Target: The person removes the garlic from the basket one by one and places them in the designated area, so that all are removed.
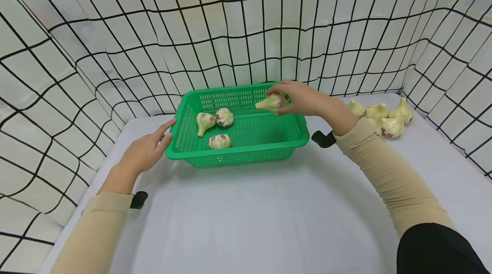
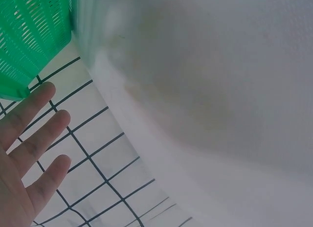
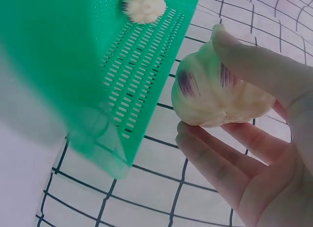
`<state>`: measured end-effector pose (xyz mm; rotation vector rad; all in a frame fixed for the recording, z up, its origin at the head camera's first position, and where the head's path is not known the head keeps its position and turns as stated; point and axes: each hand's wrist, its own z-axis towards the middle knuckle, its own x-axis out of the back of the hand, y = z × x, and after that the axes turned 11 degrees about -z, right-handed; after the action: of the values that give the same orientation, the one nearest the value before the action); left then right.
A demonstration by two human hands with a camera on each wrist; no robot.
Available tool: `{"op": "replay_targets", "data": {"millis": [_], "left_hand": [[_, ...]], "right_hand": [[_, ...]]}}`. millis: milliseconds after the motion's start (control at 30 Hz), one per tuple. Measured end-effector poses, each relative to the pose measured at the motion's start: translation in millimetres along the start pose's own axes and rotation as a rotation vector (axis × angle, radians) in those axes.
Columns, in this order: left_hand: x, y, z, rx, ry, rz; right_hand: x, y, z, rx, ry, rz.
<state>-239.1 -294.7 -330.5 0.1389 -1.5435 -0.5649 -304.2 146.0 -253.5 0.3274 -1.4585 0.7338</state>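
A black grid [image 1: 282,28] is rising behind the work and along both sides, with pale sheeting showing through its squares. Below it, a white-covered bench [image 1: 238,218] is spreading toward the person. On the bench, near the back grid, a green slotted basket [image 1: 250,150] is sitting with its long side facing the person. Two beige sleeves are reaching in, the left sleeve [image 1: 92,227] and the right sleeve [image 1: 388,176].

The left hand [image 1: 144,152] is touching the basket's left rim, its fingers extended and gripping nothing. The right hand [image 1: 307,99] is pinching a garlic bulb [image 1: 272,102] between thumb and fingers; the bulb is hanging above the basket's right part, its stem pointing left.

Beyond the right forearm, a cluster of pale bulbs [image 1: 393,127] is lying on the bench, partly hidden by that arm. Inside the basket, three bulbs are resting toward the left: a stemmed bulb [image 1: 205,121], a rounder bulb [image 1: 224,117] just beside it, and a purple-streaked bulb [image 1: 219,141] near the front wall.
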Motion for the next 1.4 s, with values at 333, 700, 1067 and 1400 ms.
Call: {"op": "replay_targets", "data": {"millis": [333, 700, 1067, 1400], "left_hand": [[0.4, -0.2, -1.0, 0.006, 0.000, 0.001], [0.1, 0.2, 1.6, 0.008, -0.011, 0.003], [0.0, -1.1, 1.3, 0.006, -0.010, 0.008], [-0.4, -1.2, 1.4, 0.014, -0.002, 0.019]], "right_hand": [[-7.5, 21.9, -27.9, -0.027, 0.186, 0.111], [-15.9, 42.5, -59.4, -0.023, 0.375, 0.133], [-18.7, 64.4, -91.1, -0.043, 0.503, 0.090], [-21.5, 79.4, -121.3, -0.225, 0.481, 0.199]]}}
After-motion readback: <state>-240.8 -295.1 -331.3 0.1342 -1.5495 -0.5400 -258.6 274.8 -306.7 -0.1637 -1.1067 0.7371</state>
